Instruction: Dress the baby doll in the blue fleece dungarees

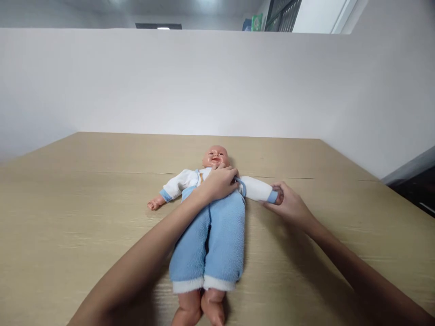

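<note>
A baby doll (224, 231) lies on its back, head away from me and bare feet toward me. It wears light-blue fleecy overalls with white leg cuffs and a white long-sleeved top with blue cuffs. My left hand (221, 181) rests across its upper chest, fingers bent over the clothing by the shoulder strap and covering part of it. At the right, my right hand (288, 203) is closed around the doll's hand beside the blue sleeve cuff (273, 196), and the white sleeve (257, 188) stretches straight out sideways. The doll's other arm (178, 185) lies out to the left.
The doll lies on a broad wood-coloured tabletop (84, 226) with a seam across it. A white partition (204, 81) rises behind its far edge. Dark equipment (416, 190) stands beyond the right edge. Over the partition, a green package (257, 22) and a window grille (283, 16) show.
</note>
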`<action>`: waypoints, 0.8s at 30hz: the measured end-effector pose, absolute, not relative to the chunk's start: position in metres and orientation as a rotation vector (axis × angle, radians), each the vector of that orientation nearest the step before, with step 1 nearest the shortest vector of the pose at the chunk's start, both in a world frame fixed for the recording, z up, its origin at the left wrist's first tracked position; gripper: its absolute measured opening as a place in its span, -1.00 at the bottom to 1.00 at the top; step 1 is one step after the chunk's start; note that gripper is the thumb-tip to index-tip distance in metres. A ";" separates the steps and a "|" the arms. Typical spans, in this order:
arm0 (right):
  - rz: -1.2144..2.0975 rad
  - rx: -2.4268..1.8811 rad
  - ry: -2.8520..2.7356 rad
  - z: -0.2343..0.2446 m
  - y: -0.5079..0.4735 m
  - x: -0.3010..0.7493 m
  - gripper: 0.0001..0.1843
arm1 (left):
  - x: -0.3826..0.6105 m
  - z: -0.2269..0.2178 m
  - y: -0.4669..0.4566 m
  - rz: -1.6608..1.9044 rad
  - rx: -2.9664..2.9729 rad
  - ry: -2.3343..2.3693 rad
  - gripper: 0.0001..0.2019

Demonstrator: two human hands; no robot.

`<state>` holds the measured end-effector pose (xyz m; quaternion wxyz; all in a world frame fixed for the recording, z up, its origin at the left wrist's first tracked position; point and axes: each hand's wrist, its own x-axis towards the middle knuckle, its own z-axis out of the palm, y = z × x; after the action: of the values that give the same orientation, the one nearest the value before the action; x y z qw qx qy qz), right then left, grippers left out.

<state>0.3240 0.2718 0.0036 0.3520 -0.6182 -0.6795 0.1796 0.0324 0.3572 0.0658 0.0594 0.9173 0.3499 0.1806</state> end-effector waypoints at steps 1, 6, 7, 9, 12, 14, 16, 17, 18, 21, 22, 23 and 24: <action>0.496 -1.576 -1.678 0.007 0.274 0.323 -0.30 | 0.032 0.062 0.358 0.646 2.741 1.044 -0.83; 0.770 -1.179 -1.409 0.024 0.297 0.302 -0.22 | 0.024 0.058 0.348 1.010 2.515 0.838 -0.79; 0.827 -1.088 -1.365 0.025 0.303 0.294 -0.22 | 0.022 0.058 0.345 1.046 2.485 0.816 -0.74; 0.854 -0.980 -1.322 0.025 0.315 0.273 -0.27 | 0.020 0.057 0.340 1.129 2.445 0.783 -0.64; 0.742 -0.958 -1.384 0.016 0.330 0.241 -0.36 | 0.018 0.052 0.337 1.263 2.441 0.686 -0.54; 0.643 -0.971 -1.459 0.007 0.334 0.224 -0.42 | 0.016 0.047 0.338 1.374 2.468 0.637 -0.52; 0.569 -0.975 -1.526 -0.002 0.333 0.214 -0.50 | 0.014 0.043 0.338 1.495 2.514 0.624 -0.54; 0.547 -0.971 -1.561 -0.005 0.330 0.212 -0.54 | 0.013 0.042 0.338 1.547 2.536 0.624 -0.55; 0.535 -0.964 -1.595 -0.007 0.327 0.212 -0.56 | 0.012 0.041 0.338 1.591 2.553 0.626 -0.57; 0.529 -0.918 -1.694 -0.008 0.315 0.216 -0.61 | 0.013 0.045 0.334 1.647 2.524 0.658 -0.59; 0.544 -0.901 -1.707 -0.006 0.312 0.218 -0.64 | 0.014 0.048 0.333 1.638 2.493 0.686 -0.59; 0.555 -0.884 -1.714 -0.004 0.308 0.219 -0.66 | 0.015 0.052 0.331 1.611 2.460 0.721 -0.61; 0.563 -0.872 -1.724 -0.002 0.306 0.219 -0.65 | 0.016 0.056 0.330 1.570 2.427 0.760 -0.65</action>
<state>0.2190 0.3055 -0.0019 0.5351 -0.3662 -0.7237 0.2363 0.0163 0.3295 0.0564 0.0763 0.8098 0.2534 0.5237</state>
